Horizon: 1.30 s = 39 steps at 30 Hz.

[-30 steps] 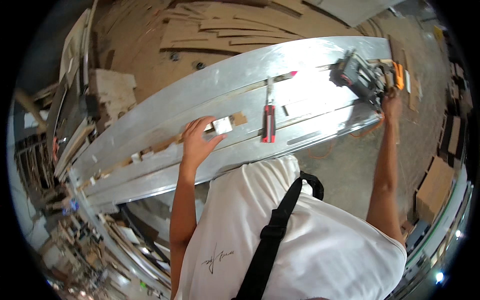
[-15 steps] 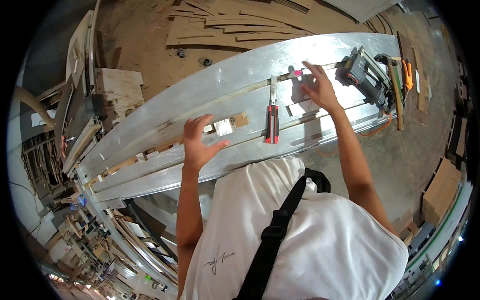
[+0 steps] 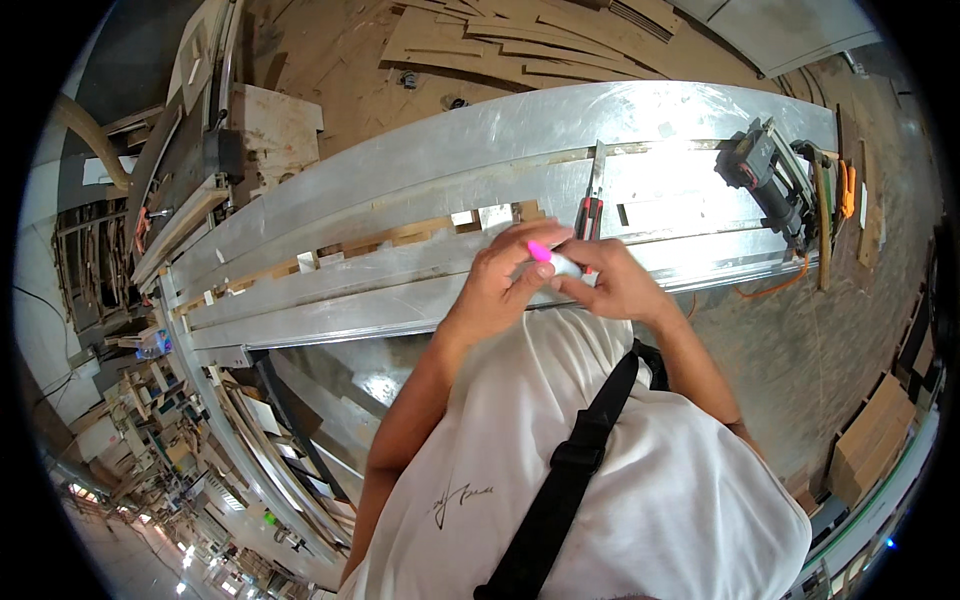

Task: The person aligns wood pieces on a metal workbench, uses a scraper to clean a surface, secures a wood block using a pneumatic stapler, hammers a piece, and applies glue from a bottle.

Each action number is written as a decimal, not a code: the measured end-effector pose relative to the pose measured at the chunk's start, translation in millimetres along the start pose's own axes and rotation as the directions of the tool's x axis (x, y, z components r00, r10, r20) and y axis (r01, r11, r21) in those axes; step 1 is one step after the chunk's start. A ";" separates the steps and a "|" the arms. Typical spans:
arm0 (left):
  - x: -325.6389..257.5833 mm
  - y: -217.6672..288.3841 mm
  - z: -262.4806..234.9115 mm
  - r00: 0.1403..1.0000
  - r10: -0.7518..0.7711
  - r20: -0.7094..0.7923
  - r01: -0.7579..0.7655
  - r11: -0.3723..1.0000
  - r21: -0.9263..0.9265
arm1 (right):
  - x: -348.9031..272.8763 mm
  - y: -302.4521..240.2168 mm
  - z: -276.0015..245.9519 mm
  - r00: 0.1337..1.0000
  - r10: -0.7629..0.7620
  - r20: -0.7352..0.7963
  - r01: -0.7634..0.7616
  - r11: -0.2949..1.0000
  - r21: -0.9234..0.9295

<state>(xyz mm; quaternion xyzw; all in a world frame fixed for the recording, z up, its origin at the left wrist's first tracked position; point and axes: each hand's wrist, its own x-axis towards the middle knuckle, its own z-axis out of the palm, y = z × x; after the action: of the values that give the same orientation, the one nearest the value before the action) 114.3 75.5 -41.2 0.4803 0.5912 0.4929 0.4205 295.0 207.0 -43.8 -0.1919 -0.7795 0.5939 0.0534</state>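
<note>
Close in front of my chest, both hands come together on a small white bottle (image 3: pixel 566 265) with a pink cap (image 3: pixel 540 251). My right hand (image 3: pixel 618 284) is closed round the white body. My left hand (image 3: pixel 497 275) has its thumb and fingers about the pink cap at the left end. Just beyond the hands, a red and black utility knife (image 3: pixel 592 208) lies on the metal table (image 3: pixel 470 130), its blade pointing away; its near end is partly hidden by my fingers.
A black nail gun (image 3: pixel 765 180) rests at the table's right end, beside a wooden strip (image 3: pixel 823 225) and an orange-handled tool (image 3: pixel 848 190). Wood blocks (image 3: pixel 497 216) sit along a slot at the left. Offcut boards (image 3: pixel 520 50) lie on the floor beyond.
My right hand has picked up the white bottle from the table and brought it toward me. My left hand has moved right to meet it at the pink cap. The view has shifted slightly.
</note>
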 end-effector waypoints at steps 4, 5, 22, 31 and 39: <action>-11.6 -9.4 8.2 0.995 -0.050 -0.082 0.025 0.960 -0.278 | -0.2 4.5 21.3 0.996 -0.057 -0.063 0.061 0.996 0.058; -14.0 -11.2 7.9 0.980 -0.045 -0.194 -0.023 0.942 -0.336 | -1.4 5.1 24.4 0.996 -0.055 -0.063 0.059 0.996 0.066; 8.4 -96.6 -63.2 0.865 -0.043 -0.499 0.169 0.963 0.211 | 21.4 34.9 26.3 0.946 0.032 -0.323 -0.142 0.936 -0.322; 5.7 -101.8 -63.9 0.857 -0.036 -0.514 0.126 0.982 0.142 | 27.8 25.8 22.0 0.958 0.040 -0.284 -0.131 0.942 -0.310; 4.6 -103.7 -63.8 0.857 -0.032 -0.515 0.110 0.987 0.121 | 24.0 20.4 22.7 0.961 0.078 -0.267 -0.152 0.951 -0.271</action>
<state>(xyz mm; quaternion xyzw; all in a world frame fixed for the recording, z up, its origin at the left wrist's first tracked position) 35.6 63.2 -133.4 0.3398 0.7333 0.5422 0.2300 270.6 199.6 -73.1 -0.3172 -0.8320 0.4464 0.0889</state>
